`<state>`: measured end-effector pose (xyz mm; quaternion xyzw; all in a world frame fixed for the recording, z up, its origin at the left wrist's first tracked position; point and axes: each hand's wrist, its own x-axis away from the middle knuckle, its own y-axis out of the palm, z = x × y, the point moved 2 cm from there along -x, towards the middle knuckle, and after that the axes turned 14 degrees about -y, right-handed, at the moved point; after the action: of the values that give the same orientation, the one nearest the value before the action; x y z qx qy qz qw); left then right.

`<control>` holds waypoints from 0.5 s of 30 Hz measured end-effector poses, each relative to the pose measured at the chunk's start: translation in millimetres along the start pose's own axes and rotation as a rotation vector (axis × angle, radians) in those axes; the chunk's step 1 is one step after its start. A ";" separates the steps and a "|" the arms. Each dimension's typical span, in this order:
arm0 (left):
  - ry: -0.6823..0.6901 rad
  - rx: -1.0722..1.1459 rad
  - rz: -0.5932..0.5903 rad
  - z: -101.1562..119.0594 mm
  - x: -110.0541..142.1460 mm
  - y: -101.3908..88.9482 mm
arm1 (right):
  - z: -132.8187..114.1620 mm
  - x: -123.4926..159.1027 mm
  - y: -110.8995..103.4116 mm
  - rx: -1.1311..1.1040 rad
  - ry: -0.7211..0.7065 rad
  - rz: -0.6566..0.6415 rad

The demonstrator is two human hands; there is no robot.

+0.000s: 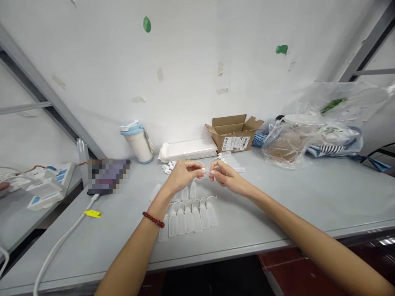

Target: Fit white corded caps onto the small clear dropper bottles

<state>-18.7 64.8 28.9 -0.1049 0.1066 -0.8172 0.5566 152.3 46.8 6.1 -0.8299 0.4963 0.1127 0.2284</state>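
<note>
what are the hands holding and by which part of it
The left hand and right hand pinch a small, whitish, translucent piece between them; which part each grip covers is too small to tell.

Cup [139, 144] left of box [235, 143]; caps [168, 167] behind bottles [188, 221], all on table [277, 224].

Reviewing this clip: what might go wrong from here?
The small pale piece between the left grip and right grip might slip, being so tiny. The left forearm, angled beside the row of translucent bottles, could nudge them out of line.
</note>
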 end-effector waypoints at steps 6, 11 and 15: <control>-0.034 -0.189 0.195 -3.4 -2.1 5.0 | -4.2 -1.5 -1.1 -0.022 -0.031 0.018; -0.010 -0.219 0.188 -2.4 -1.1 10.2 | -4.9 -1.0 -2.2 -0.040 -0.031 0.019; -0.001 -0.180 0.013 2.7 1.7 6.7 | -4.8 -0.7 -3.0 -0.048 -0.013 0.019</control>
<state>-12.6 60.6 29.6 -0.1544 0.1800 -0.8007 0.5501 154.4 46.2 11.4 -0.8297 0.4999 0.1321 0.2103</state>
